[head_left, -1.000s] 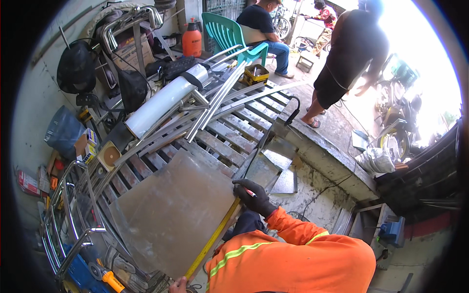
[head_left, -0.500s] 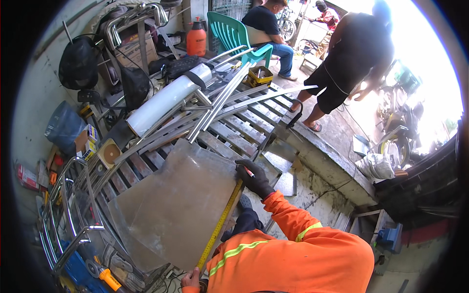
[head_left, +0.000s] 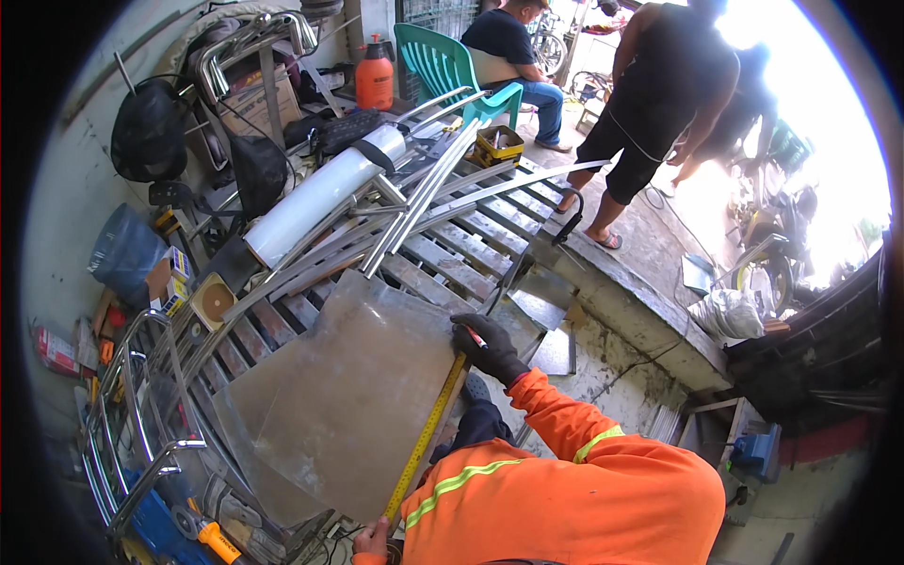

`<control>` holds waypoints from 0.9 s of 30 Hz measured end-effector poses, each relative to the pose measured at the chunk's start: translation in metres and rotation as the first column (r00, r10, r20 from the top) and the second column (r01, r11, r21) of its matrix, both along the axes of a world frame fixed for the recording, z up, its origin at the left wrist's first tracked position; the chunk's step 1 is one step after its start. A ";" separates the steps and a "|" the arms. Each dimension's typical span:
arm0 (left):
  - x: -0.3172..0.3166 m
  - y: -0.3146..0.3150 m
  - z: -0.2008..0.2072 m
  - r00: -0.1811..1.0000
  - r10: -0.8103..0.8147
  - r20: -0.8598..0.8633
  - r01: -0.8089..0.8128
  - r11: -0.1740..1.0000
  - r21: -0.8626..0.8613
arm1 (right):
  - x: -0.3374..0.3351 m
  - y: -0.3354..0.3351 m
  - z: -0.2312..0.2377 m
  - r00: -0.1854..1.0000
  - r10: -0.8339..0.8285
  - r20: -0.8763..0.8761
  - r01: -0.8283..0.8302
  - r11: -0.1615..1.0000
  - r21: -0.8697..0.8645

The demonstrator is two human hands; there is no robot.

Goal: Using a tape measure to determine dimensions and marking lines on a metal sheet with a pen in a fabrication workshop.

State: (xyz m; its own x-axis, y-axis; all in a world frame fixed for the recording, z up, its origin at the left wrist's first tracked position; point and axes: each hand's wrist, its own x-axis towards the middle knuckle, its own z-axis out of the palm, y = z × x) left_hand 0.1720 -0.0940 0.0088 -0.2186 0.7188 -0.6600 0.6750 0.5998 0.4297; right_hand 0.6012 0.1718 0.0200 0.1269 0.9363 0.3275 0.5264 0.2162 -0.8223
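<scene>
Dark-gloved right hand (head_left: pixel 493 351) had fingers curled round a slim red-and-white marker (head_left: pixel 476 336), while bare left hand (head_left: pixel 372 540) pinched a long yellow measuring tape (head_left: pixel 424 438) along a flat grey-brown sheet (head_left: pixel 353 400)

Wall (head_left: pixel 61 264), pale, grimy: nine o'clock. Chair (head_left: pixel 438 61), green plastic, slatted back: twelve o'clock. Entrance (head_left: pixel 819 94), open, washed out by glaring daylight: two o'clock. Ledge (head_left: pixel 645 315), concrete, scuffed: three o'clock. Floor (head_left: pixel 640 395), light, dark-stained: four o'clock.

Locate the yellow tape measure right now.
In the head view's lower middle, the yellow tape measure lies along the right edge of the flat sheet, from the left hand to the gloved right hand.
</scene>
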 end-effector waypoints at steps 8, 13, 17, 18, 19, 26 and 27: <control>0.010 0.004 0.014 0.993 0.062 0.096 -0.067 0.996 0.055 | -0.001 -0.002 -0.001 0.999 -0.033 -0.011 0.033 0.999 0.004; -0.011 0.002 -0.028 0.998 0.049 0.047 -0.047 0.998 -0.037 | -0.002 0.002 -0.016 0.999 -0.012 0.042 0.007 0.995 0.101; 0.010 0.028 -0.031 0.999 0.025 0.031 -0.024 0.999 -0.042 | -0.006 0.001 -0.007 0.958 -0.260 0.120 0.239 0.956 0.168; 0.014 0.034 -0.031 0.999 0.014 0.033 -0.013 0.999 -0.040 | -0.003 -0.001 -0.012 0.959 -0.266 0.095 0.253 0.959 0.129; 0.018 0.037 -0.032 1.000 0.008 0.028 -0.007 0.999 -0.039 | 0.002 -0.001 -0.018 0.960 -0.271 0.070 0.265 0.960 0.089; 0.012 0.021 -0.046 0.997 0.063 0.052 -0.061 0.998 -0.033 | 0.001 0.000 -0.027 0.964 -0.246 0.098 0.239 0.968 0.082; 0.006 0.003 -0.048 0.994 0.093 0.061 -0.091 0.995 -0.036 | -0.005 0.001 -0.031 0.959 -0.258 0.121 0.242 0.961 0.137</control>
State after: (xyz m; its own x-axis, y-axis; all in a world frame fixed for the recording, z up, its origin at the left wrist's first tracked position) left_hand 0.1780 -0.0905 -0.0394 -0.2406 0.6752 -0.6973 0.5889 0.6726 0.4482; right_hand 0.5965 0.1731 -0.0105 0.2983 0.8331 0.4659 0.6812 0.1561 -0.7153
